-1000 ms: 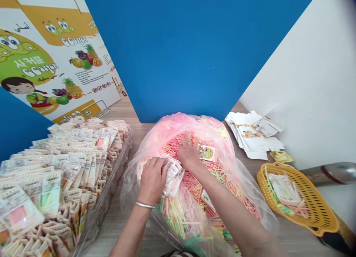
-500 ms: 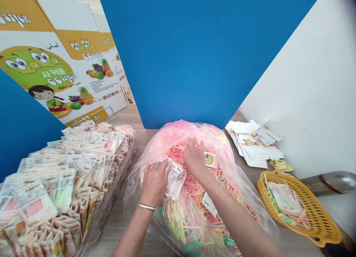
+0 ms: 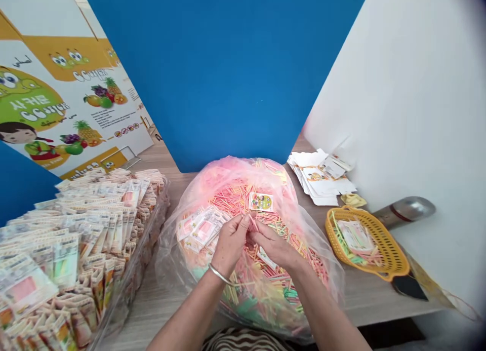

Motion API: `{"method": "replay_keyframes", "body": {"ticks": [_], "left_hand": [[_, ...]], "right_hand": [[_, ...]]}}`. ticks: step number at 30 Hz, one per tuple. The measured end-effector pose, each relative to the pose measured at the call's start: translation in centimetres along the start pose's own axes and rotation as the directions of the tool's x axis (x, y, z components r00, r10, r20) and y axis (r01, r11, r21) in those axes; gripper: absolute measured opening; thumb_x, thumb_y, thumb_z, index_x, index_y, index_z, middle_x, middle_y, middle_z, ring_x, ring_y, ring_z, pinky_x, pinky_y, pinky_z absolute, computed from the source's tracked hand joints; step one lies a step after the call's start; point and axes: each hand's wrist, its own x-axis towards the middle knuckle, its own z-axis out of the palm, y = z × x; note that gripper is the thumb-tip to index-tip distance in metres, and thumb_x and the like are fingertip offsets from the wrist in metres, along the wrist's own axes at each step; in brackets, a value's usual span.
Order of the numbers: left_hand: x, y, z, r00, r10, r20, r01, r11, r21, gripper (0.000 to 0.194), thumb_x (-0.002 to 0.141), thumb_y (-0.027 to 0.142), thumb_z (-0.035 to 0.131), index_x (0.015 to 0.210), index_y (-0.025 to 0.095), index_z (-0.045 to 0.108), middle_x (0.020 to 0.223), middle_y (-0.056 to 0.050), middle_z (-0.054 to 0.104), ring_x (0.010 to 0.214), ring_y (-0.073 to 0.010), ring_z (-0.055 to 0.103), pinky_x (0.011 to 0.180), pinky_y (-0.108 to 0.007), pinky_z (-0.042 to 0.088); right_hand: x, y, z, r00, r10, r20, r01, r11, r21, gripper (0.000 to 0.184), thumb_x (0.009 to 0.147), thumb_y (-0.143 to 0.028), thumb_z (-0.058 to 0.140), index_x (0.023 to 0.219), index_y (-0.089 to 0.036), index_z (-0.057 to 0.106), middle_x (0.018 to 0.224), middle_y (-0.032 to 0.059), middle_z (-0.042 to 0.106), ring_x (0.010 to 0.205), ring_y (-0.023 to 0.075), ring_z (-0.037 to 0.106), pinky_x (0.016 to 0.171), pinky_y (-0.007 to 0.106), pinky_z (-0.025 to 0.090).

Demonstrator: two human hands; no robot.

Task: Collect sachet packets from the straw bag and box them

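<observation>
My left hand [image 3: 230, 244], with a bangle at the wrist, and my right hand [image 3: 274, 245] meet over a clear plastic bag [image 3: 170, 249]. Both are closed, and a small bunch of pink sticks [image 3: 252, 224] shows between their fingertips. Loose thin sticks [image 3: 230, 196] in pink, yellow and green fill the open bag. Several printed packets [image 3: 205, 228] lie on the sticks to the left of my hands. A single packet with a green cartoon face [image 3: 261, 202] rests just beyond them, and another packet [image 3: 267, 259] is partly covered below my right wrist.
On the left stands a clear bin [image 3: 131, 280] packed with filled packets [image 3: 66, 260]. A yellow basket [image 3: 383, 239] with sticks and a packet sits at right, beside a metal flask [image 3: 410, 210]. Flattened white cartons [image 3: 319, 179] lie behind it. A blue panel [image 3: 228, 77] rises at the back.
My left hand has left the packets and my right hand has come back from the far sticks. They now meet at the middle with pink sticks between them. The view has shifted.
</observation>
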Motion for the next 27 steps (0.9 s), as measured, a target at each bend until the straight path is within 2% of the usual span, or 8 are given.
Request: {"method": "replay_keyframes", "body": {"ticks": [2,4,7,9,11,14,18,27], "left_hand": [[0.1,-0.1,1.1,0.997,0.007,0.073,-0.008,1.0,0.004,0.04,0.089,0.048,0.053,0.099,0.016,0.074,0.092,-0.005,0.073,0.088,-0.0198,0.066,0.084,-0.031,0.052],[-0.1,-0.2,2.0,0.995,0.041,0.09,-0.041,0.999,-0.006,0.035,0.088,0.046,0.056,0.095,0.018,0.075,0.1,-0.005,0.073,0.1,-0.0204,0.064,0.097,-0.032,0.047],[-0.9,-0.6,3.5,1.0,0.015,-0.007,-0.016,0.974,-0.227,0.039,0.091,0.05,0.053,0.111,0.022,0.07,0.126,-0.006,0.064,0.125,-0.019,0.053,0.11,-0.031,0.037],[-1.4,-0.9,4.5,0.995,-0.09,-0.032,0.066,0.891,-0.449,0.045,0.092,0.057,0.048,0.113,0.022,0.066,0.129,-0.007,0.061,0.126,-0.019,0.052,0.107,-0.031,0.04],[-1.9,-1.2,5.5,0.979,-0.192,0.067,0.193,0.769,-0.61,0.049,0.09,0.061,0.048,0.104,0.018,0.067,0.116,-0.009,0.066,0.114,-0.0202,0.059,0.098,-0.032,0.047],[-2.4,-1.6,6.3,0.937,-0.278,0.212,0.343,0.609,-0.715,0.048,0.09,0.059,0.051,0.097,0.014,0.067,0.103,-0.01,0.068,0.102,-0.0197,0.063,0.094,-0.032,0.05],[-2.4,-1.9,6.5,0.893,-0.37,0.258,0.421,0.479,-0.77,0.042,0.093,0.051,0.05,0.095,0.013,0.068,0.102,-0.009,0.069,0.099,-0.0169,0.064,0.095,-0.029,0.049],[-2.7,-0.8,6.8,0.866,-0.432,0.252,0.431,0.388,-0.814,0.046,0.1,0.04,0.037,0.082,0.01,0.068,0.075,-0.006,0.064,0.073,-0.0115,0.061,0.082,-0.024,0.052]], "right_hand": [[-0.3,1.1,0.1,1.0,0.029,0.004,-0.029,0.999,0.031,0.028,0.09,-0.043,0.052,0.076,-0.019,0.051,0.068,-0.002,0.049,0.061,0.0128,0.044,0.055,0.025,0.039],[-0.4,2.0,0.1,0.997,0.065,-0.03,-0.063,0.996,0.064,0.039,0.089,-0.054,0.053,0.071,-0.02,0.048,0.061,-0.0034,0.045,0.054,0.0115,0.04,0.05,0.024,0.034],[-0.7,2.2,0.4,0.982,0.045,-0.181,-0.015,0.987,0.163,0.047,0.089,-0.064,0.049,0.069,-0.021,0.044,0.056,-0.0053,0.039,0.049,0.0109,0.035,0.048,0.025,0.03],[-1.0,1.9,0.6,0.943,-0.026,-0.332,0.088,0.981,0.171,0.048,0.091,-0.064,0.045,0.067,-0.022,0.041,0.057,-0.0045,0.039,0.052,0.0119,0.037,0.052,0.027,0.034],[-1.5,1.8,0.8,0.878,-0.102,-0.468,0.152,0.986,0.07,0.047,0.095,-0.059,0.041,0.065,-0.022,0.039,0.06,-0.0026,0.041,0.057,0.0138,0.04,0.058,0.029,0.038],[-2.2,2.3,0.8,0.78,-0.212,-0.589,0.138,0.976,-0.167,0.04,0.097,-0.051,0.04,0.07,-0.022,0.046,0.071,0.0012,0.05,0.071,0.0175,0.048,0.071,0.031,0.043],[-3.0,3.1,0.4,0.744,-0.276,-0.608,0.135,0.954,-0.268,0.031,0.097,-0.044,0.043,0.079,-0.021,0.053,0.084,0.0043,0.057,0.086,0.0197,0.053,0.081,0.033,0.044],[-3.4,3.4,0.5,0.745,-0.335,-0.577,0.236,0.941,-0.242,0.033,0.098,-0.037,0.045,0.07,-0.021,0.052,0.066,-0.0006,0.051,0.071,0.0169,0.051,0.078,0.034,0.042]]}}
